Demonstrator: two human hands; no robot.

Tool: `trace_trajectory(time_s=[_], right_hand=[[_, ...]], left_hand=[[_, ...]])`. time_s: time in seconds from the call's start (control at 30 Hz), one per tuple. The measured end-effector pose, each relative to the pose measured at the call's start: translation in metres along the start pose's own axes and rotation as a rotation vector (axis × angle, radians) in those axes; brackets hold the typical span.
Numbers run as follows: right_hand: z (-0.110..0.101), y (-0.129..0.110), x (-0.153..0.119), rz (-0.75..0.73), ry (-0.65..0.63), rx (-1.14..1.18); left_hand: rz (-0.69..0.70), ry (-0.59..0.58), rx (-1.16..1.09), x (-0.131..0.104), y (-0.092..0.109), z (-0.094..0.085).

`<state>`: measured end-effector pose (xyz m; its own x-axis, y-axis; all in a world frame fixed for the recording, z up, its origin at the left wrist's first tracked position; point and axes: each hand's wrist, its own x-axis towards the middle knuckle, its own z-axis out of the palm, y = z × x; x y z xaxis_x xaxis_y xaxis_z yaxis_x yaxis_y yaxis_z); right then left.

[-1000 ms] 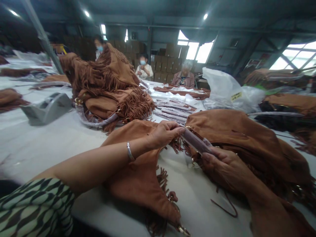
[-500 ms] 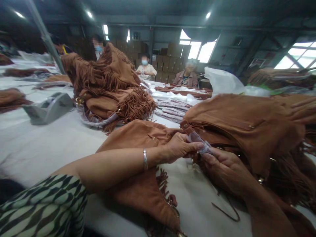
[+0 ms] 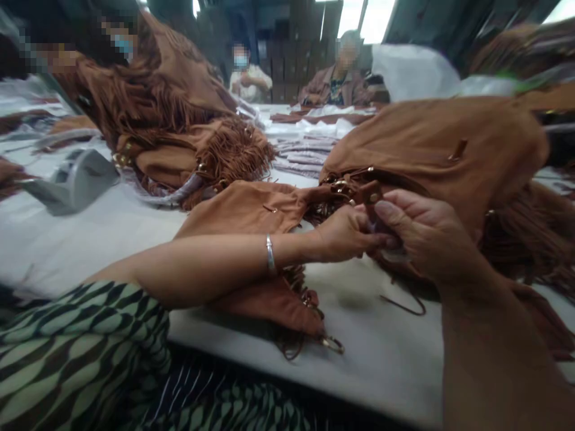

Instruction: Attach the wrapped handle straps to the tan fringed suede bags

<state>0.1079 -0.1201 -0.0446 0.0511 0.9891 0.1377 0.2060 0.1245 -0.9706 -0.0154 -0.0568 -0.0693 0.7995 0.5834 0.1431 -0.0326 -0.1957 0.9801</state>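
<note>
Both hands meet over the table around a brown leather bag strap, whose end tab carries a metal stud. Thin clear plastic wrap covers the strap below the tab. My left hand, with a silver bangle at the wrist, is closed on the wrapped part. Thumb and fingers of my right hand pinch the strap close to the tab. Right behind them lies a tan suede bag with gold fittings and fringe. Another tan bag lies beneath and beyond my left forearm, a gold clasp hanging at its near end.
A grey tape dispenser stands at the left, beside a heap of fringed bags. Several plastic-wrapped straps lie mid-table. A loose brown cord rests near my right wrist. Two co-workers sit across the table.
The view has tipped downward. My right hand has shifted from the lower wrapped part up to the strap's tab, while my left now grips the wrapped part below it.
</note>
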Motion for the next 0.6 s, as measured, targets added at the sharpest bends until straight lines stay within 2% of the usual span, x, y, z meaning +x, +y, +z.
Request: trace_trajectory(time_s=[0.13, 0.27, 0.37, 0.5, 0.6], right_hand=[[0.006, -0.005, -0.003, -0.039, 0.081, 0.019], [0.008, -0.005, -0.005, -0.062, -0.012, -0.149], [0.011, 0.000, -0.004, -0.040, -0.072, -0.239], [0.015, 0.007, 0.000, -0.018, -0.143, -0.208], [0.014, 0.010, 0.002, 0.014, -0.161, -0.160]], left_hand=[[-0.019, -0.229, 0.309, -0.026, 0.016, -0.032], [-0.071, -0.535, 0.486, -0.069, 0.031, -0.059], [-0.052, -0.706, 0.638, -0.090, 0.033, -0.058], [0.079, -0.783, 0.852, -0.095, 0.032, -0.039], [0.011, -0.774, 0.712, -0.089, 0.028, -0.037]])
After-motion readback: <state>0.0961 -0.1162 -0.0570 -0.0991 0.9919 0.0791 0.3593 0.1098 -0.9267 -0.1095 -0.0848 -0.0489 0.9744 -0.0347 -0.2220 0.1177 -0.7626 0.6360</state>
